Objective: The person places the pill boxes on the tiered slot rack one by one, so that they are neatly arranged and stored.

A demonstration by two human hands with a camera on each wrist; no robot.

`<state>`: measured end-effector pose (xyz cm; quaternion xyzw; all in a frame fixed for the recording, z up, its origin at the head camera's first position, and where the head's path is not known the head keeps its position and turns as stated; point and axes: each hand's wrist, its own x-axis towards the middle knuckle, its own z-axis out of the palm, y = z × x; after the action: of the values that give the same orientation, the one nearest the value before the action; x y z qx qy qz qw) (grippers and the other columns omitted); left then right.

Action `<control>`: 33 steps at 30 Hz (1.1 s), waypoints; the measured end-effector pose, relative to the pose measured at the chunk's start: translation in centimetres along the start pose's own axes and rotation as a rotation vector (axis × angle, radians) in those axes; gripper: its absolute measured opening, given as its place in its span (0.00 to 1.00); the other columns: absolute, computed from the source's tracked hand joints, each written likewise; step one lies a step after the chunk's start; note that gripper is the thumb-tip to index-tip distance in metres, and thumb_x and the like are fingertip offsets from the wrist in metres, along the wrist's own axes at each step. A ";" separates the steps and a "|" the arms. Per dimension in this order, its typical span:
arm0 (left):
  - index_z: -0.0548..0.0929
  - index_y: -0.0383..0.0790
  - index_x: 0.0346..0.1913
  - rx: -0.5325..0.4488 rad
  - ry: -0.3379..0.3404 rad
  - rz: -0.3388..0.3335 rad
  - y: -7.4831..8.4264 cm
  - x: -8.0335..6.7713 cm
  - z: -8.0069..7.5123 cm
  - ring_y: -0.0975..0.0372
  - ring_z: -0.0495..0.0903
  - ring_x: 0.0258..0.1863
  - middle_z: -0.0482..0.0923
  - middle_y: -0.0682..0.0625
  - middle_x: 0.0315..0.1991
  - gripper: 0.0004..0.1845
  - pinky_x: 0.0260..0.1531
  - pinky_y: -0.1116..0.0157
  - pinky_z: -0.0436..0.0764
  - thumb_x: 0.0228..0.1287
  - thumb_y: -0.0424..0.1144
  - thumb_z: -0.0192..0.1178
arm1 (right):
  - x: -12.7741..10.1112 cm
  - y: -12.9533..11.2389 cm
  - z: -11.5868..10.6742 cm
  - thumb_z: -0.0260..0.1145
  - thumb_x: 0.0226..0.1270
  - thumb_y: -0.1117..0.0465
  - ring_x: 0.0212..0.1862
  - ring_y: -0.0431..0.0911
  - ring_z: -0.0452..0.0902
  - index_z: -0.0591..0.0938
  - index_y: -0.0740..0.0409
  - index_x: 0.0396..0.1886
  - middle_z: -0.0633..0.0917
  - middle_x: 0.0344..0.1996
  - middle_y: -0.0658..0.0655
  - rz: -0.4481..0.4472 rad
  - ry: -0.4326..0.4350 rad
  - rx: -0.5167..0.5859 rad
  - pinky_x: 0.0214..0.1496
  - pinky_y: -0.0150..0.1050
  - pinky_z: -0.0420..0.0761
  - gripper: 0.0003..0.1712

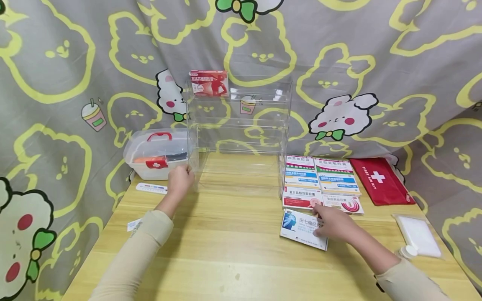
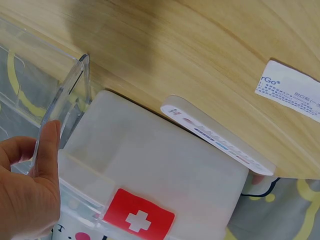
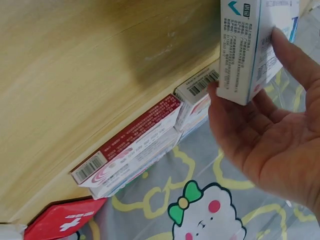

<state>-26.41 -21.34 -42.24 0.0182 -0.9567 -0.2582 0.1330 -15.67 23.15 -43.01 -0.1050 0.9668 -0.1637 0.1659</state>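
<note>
My left hand [image 1: 180, 180] pinches the side panel of a clear tiered display rack [image 1: 191, 138] near its front edge, thumb on one face and fingers on the other in the left wrist view. On the rack's top tier, at the left, stands a red medicine box [image 1: 208, 83]. With my right hand [image 1: 336, 222] I hold a white and blue medicine box [image 1: 299, 230] by its right end, between thumb and fingers. That box [image 3: 240, 55] is tilted, just in front of the rows of medicine boxes [image 1: 301, 179] to the right of the rack.
Left of the rack stands a white first-aid case [image 1: 154, 144] with a red handle. A thermometer case [image 1: 151, 188] and a small white packet [image 1: 133, 225] lie nearby. On the right are a red first-aid pouch [image 1: 380, 182], a bagged white pad [image 1: 418, 235] and a small white bottle [image 1: 408, 251].
</note>
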 end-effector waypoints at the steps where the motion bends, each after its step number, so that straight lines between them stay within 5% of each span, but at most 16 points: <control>1: 0.73 0.36 0.19 -0.002 0.003 0.003 0.0 0.0 0.0 0.53 0.69 0.20 0.70 0.46 0.16 0.09 0.21 0.61 0.68 0.56 0.29 0.51 | -0.1 0.1 -0.2 0.75 0.44 0.59 0.35 0.47 0.70 0.78 0.61 0.51 0.78 0.32 0.52 -0.011 0.001 0.031 0.37 0.43 0.73 0.31; 5: 0.73 0.36 0.20 -0.010 0.014 0.018 -0.1 0.0 0.0 0.53 0.70 0.20 0.72 0.45 0.16 0.09 0.21 0.61 0.69 0.56 0.29 0.52 | -0.4 0.7 -0.9 0.72 0.46 0.68 0.36 0.46 0.70 0.79 0.62 0.54 0.77 0.30 0.51 -0.065 0.011 0.172 0.36 0.39 0.72 0.29; 13: 0.72 0.37 0.18 -0.016 0.040 0.032 -0.3 0.1 0.0 0.54 0.69 0.20 0.70 0.46 0.15 0.10 0.21 0.62 0.67 0.55 0.29 0.53 | -0.5 1.2 -1.3 0.71 0.49 0.69 0.41 0.48 0.71 0.81 0.62 0.49 0.80 0.39 0.54 -0.100 0.017 0.392 0.40 0.36 0.76 0.23; 17: 0.73 0.36 0.19 -0.024 0.030 0.023 -0.4 0.1 -0.1 0.54 0.69 0.20 0.70 0.46 0.15 0.10 0.21 0.63 0.67 0.56 0.30 0.53 | -0.4 1.2 -1.0 0.70 0.51 0.69 0.40 0.48 0.71 0.82 0.61 0.45 0.80 0.38 0.54 -0.114 -0.005 0.431 0.39 0.34 0.76 0.18; 23: 0.73 0.37 0.19 -0.024 0.025 0.022 -0.4 0.1 -0.1 0.54 0.70 0.20 0.71 0.46 0.15 0.10 0.22 0.62 0.68 0.57 0.30 0.53 | -0.4 1.6 -0.6 0.68 0.59 0.60 0.41 0.45 0.73 0.77 0.56 0.45 0.79 0.38 0.51 -0.267 -0.026 0.390 0.41 0.33 0.76 0.15; 28: 0.73 0.36 0.20 -0.020 0.020 0.025 -0.3 0.2 0.0 0.54 0.70 0.21 0.72 0.46 0.16 0.09 0.23 0.62 0.69 0.57 0.30 0.54 | -0.6 1.2 -1.3 0.68 0.60 0.58 0.43 0.43 0.76 0.79 0.52 0.47 0.81 0.43 0.52 -0.305 0.114 0.444 0.43 0.33 0.79 0.15; 33: 0.71 0.37 0.18 -0.021 0.021 0.019 -0.4 0.2 0.2 0.54 0.69 0.21 0.70 0.47 0.15 0.11 0.22 0.62 0.67 0.57 0.30 0.53 | -0.3 0.2 -3.9 0.68 0.60 0.55 0.40 0.45 0.77 0.76 0.57 0.49 0.81 0.43 0.57 -0.231 0.239 0.599 0.35 0.35 0.81 0.20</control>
<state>-26.65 -21.61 -42.57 0.0104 -0.9527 -0.2667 0.1456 -16.84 24.47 -39.50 -0.1406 0.8701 -0.4691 0.0552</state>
